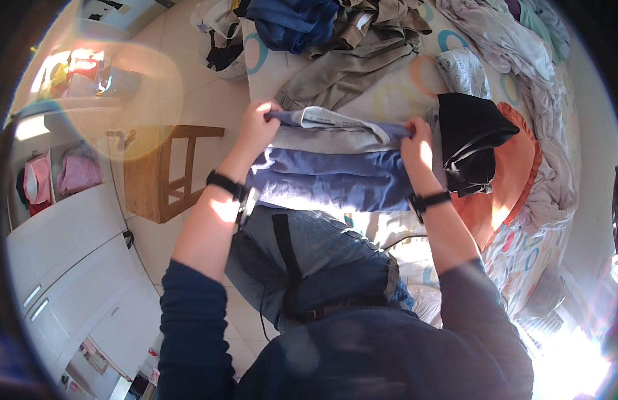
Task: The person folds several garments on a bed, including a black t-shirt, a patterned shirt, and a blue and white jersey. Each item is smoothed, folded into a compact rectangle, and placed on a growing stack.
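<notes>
A blue-purple garment (334, 172) with a grey inner side lies stretched across the bed just beyond my knees. Its far edge is raised between my two hands, and a pale band with writing shows along it. My left hand (261, 122) pinches the left end of that edge. At the right end, my right hand (417, 142) grips the same edge between thumb and fingers. A black folded cloth (471, 140) lies right beside my right hand, partly over an orange ruffled cloth (518, 165). Both wrists wear black straps.
Khaki trousers (349, 70) and a dark blue garment (294, 22) lie at the bed's far side. A folded white patterned cloth (463, 72) and a crumpled pale blanket (543, 95) are to the right. Left stand a wooden stool (149, 175), a white cabinet (74, 260) and a laundry basket (229, 65).
</notes>
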